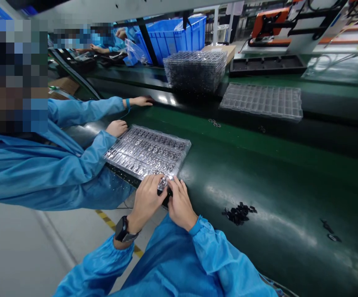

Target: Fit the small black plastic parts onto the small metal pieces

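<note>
A clear plastic compartment tray (148, 150), its cells filled with small metallic parts, lies at the bench's near edge. Both my hands meet at its near right corner. My left hand (148, 201), with a dark watch on the wrist, has its fingers curled over that corner. Close beside it, my right hand (181, 204) is bent inward, fingertips at the tray's edge. Whatever sits between the fingertips is too small and covered to make out. A co-worker's hand (117, 128) rests at the tray's far left corner; the co-worker's other hand (141, 101) reaches along the bench.
To the right lie a pile of small black parts (240, 213) and a few loose pieces (330, 231). Small rings (214, 123) are farther back. Behind stand stacked clear trays (195, 70), a single compartment tray (262, 101), a blue bin (175, 37) and a black tray (267, 65).
</note>
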The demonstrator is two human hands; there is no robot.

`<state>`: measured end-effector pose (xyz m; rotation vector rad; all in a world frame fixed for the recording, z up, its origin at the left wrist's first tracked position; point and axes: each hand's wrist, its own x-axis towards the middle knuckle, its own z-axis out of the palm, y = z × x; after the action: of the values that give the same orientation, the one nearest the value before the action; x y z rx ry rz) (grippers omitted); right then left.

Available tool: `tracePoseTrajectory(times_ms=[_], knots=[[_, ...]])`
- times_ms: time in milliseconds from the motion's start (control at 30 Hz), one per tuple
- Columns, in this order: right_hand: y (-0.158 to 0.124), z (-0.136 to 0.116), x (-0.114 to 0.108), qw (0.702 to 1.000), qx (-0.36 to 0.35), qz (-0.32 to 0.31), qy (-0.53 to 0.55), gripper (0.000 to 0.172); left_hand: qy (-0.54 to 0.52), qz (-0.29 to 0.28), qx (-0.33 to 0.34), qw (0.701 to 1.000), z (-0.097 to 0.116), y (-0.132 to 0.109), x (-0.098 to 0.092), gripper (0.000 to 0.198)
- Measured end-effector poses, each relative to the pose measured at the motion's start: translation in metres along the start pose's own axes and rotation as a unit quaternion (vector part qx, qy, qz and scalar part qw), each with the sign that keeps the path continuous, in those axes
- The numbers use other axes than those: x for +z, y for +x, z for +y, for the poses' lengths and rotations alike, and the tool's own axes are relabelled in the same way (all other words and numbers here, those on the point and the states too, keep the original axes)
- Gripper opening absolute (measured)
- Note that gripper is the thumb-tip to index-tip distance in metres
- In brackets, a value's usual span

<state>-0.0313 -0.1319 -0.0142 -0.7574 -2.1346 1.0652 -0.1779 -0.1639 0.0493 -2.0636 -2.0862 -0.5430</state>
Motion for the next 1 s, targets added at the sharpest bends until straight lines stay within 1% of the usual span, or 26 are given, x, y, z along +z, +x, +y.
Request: tracePoseTrajectory(times_ms=[100,200,267,367,433,500,567,633,733,800,867,900,933,967,1000], knots=[[0.004,0.002,0.005,0.999,0.008,0.008,0.032,0.091,0.008,-0.001,0.001,1.000,0.000,-0.001,0.001,0.029],[0.004,0.003,0.013,0.996,0.037,0.030,0.080,0.092,0.012,0.001,0.003,1.000,-0.001,-0.001,0.003,0.030],[0.003,0.003,0.016,0.988,0.067,0.064,0.124,0.085,0.008,0.003,0.004,1.000,-0.002,-0.002,0.005,0.030],[0.002,-0.002,0.012,0.968,0.116,0.136,0.178,0.067,0.000,0.000,0.007,1.000,-0.004,-0.004,0.009,0.030],[0.000,-0.007,0.004,0.956,0.139,0.174,0.190,0.054,-0.002,-0.009,0.007,1.000,-0.007,-0.007,0.013,0.031],[-0.003,-0.014,-0.009,0.949,0.157,0.196,0.191,0.044,-0.004,-0.024,0.006,1.000,-0.008,-0.009,0.016,0.029],[-0.008,-0.021,-0.031,0.945,0.169,0.208,0.188,0.036,-0.007,-0.034,0.005,0.999,-0.009,-0.012,0.019,0.025],[-0.015,-0.026,-0.063,0.947,0.167,0.213,0.175,0.028,-0.010,-0.037,0.008,0.999,-0.009,-0.014,0.020,0.022],[-0.025,-0.021,-0.129,0.952,0.156,0.225,0.140,0.020,-0.024,-0.035,0.018,0.999,-0.010,-0.013,0.014,0.022],[-0.033,-0.005,-0.178,0.955,0.164,0.232,0.090,0.020,-0.041,-0.028,0.030,0.998,-0.013,-0.005,0.003,0.020],[-0.039,0.019,-0.225,0.956,0.195,0.219,0.015,0.020,-0.064,-0.022,0.052,0.996,-0.017,0.016,-0.009,0.020],[-0.042,0.033,-0.244,0.956,0.213,0.200,-0.018,0.020,-0.077,-0.027,0.067,0.994,-0.019,0.032,-0.014,0.020],[-0.044,0.046,-0.259,0.958,0.233,0.161,-0.044,0.020,-0.089,-0.036,0.083,0.992,-0.020,0.052,-0.017,0.021],[-0.046,0.058,-0.270,0.958,0.253,0.116,-0.070,0.020,-0.101,-0.052,0.098,0.989,-0.020,0.076,-0.016,0.022],[-0.047,0.068,-0.276,0.958,0.266,0.063,-0.086,0.019,-0.110,-0.071,0.109,0.985,-0.019,0.104,-0.012,0.023]])
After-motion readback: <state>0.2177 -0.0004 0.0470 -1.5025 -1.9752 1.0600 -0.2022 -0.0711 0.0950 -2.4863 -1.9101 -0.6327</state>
